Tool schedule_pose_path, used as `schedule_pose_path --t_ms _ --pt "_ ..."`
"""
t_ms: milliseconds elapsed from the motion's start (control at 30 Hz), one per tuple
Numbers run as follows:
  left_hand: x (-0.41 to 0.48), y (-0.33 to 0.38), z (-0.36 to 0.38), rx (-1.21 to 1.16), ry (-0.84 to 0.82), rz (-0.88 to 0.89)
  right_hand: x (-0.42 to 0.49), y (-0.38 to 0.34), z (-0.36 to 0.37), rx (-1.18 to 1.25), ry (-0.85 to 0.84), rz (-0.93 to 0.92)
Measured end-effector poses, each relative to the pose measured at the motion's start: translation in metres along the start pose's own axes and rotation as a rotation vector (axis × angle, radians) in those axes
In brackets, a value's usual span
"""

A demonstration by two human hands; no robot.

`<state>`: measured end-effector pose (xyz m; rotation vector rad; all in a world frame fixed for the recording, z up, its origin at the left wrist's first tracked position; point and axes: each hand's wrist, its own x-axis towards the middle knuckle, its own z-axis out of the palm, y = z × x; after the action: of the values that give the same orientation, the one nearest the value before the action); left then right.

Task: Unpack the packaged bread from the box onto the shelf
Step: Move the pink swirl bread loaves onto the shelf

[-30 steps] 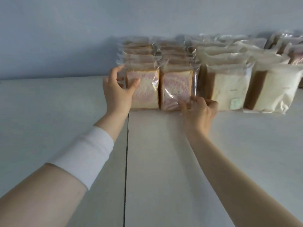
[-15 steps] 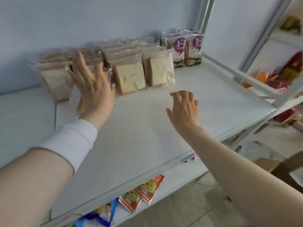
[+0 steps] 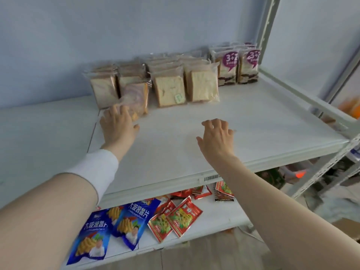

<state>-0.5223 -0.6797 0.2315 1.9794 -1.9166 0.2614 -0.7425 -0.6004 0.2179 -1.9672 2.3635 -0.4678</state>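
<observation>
Packaged bread (image 3: 169, 91) sits square in crinkly plastic.

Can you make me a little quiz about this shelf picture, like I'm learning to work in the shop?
1. True or false: the right hand is holding something.
2. The chip bags on the lower shelf are: A red, B blue, C green.
3. Fill in: the leaning swirl bread pack is nearest the ____ hand.

Key: 1 false, it is open and empty. 2 B. 3 left hand.
</observation>
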Motion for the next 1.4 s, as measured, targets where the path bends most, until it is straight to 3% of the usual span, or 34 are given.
schedule_pose_path --t_ms 200,300,467,533,633,800,867,1167,1267,1333,1400 --pt "0.010 -0.033 0.004 -0.047 0.020 -0.052 0.025 -0.066 0.015 0.059 -0.025 -0.127" --pt "0.023 -0.038 0.015 -0.079 0.018 0.010 0.051 -0.100 0.027 0.146 -0.050 -0.139" --pt "0.037 -0.054 0.033 -0.031 0.053 0.172 0.105 -0.144 0.048 0.414 -0.078 0.012" --pt "0.039 -0.066 0.035 -0.185 0.134 0.181 0.121 -0.153 0.057 0.481 -0.075 0.069" --pt "0.046 -0.087 0.030 -0.627 0.225 0.057 0.133 -0.161 0.071 0.548 -0.056 0.139" --pt "0.091 -0.125 0.021 -1.149 0.185 -0.139 0.143 -0.163 0.079 0.635 0.013 0.207" --pt "0.107 -0.136 0.028 -1.242 0.122 -0.213 0.145 -0.165 0.081 0.648 0.041 0.214" --pt "0.141 -0.142 0.067 -0.969 -0.005 -0.467 0.145 -0.166 0.077 0.470 0.028 0.161" --pt "0.134 -0.129 0.052 -0.645 0.060 -0.523 0.128 -0.152 0.065 0.421 0.066 0.095" --pt "0.117 -0.105 0.034 -0.435 0.198 -0.440 0.110 -0.130 0.052 0.344 0.091 0.049" --pt "0.094 -0.063 0.016 -0.337 0.326 -0.211 0.089 -0.096 0.037 0.219 0.122 0.031"
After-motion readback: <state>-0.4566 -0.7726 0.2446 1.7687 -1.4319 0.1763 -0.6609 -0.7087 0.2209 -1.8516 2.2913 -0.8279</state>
